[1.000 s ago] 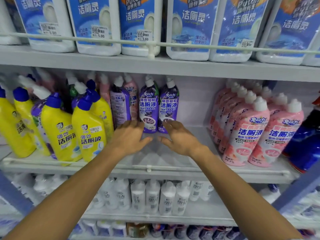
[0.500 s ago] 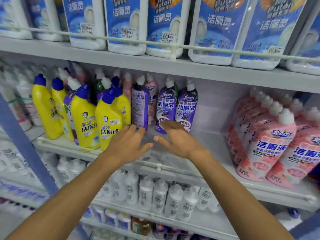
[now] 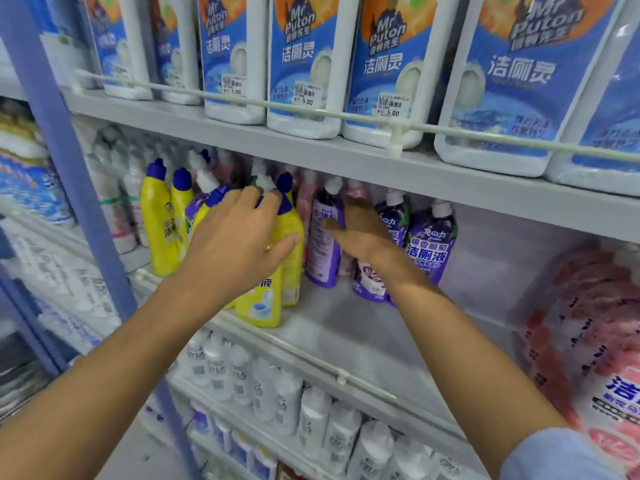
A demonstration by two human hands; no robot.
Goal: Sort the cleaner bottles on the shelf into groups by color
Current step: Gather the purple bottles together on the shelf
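Presently the left hand [image 3: 239, 244], spread wide, rests on the yellow bottles [image 3: 157, 230] at the left end of the shelf [image 3: 363, 341] while the right hand [image 3: 360, 232], held flat, touches the adjacent purple bottle [image 3: 320, 261], which probably next needs gripping and shifting rightward to its group.

Two hands [image 3: 239, 244], at least four yellow bottles [image 3: 157, 230], at least three purple bottles [image 3: 433, 251]

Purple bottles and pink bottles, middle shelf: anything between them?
No; head view shows only bare shelf board between the purple bottles and the pink bottles.
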